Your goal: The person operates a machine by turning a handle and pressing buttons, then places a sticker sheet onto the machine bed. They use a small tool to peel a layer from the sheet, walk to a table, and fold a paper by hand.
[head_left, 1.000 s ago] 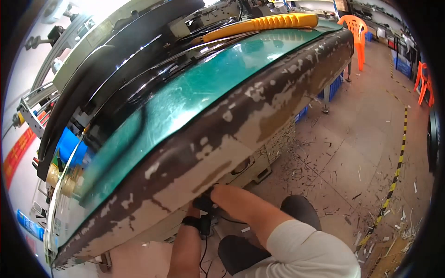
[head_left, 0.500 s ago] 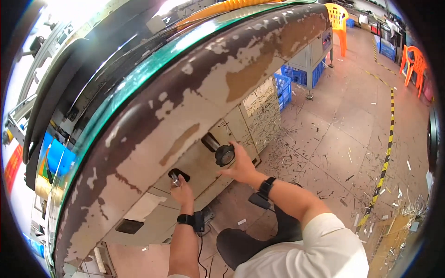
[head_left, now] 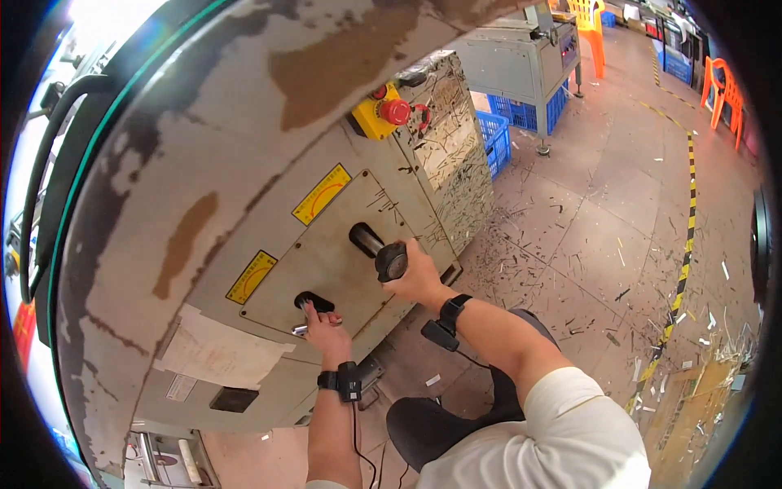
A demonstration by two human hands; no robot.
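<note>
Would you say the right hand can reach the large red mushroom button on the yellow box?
Probably yes: once off the round black knob, the right hand has open space toward the red button.

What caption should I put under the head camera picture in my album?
Right hand on a round black knob, left hand at a dark slot.

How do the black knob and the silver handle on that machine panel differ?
Look: the black knob is dark and round-faced; the silver handle is shiny and slim.
Size: the black knob looks bulkier than what shows of the silver handle.
Hold: the right hand grips the black knob; the left hand holds the silver handle, covering part of it.
Shared: each is by a dark slot in the panel.
</note>
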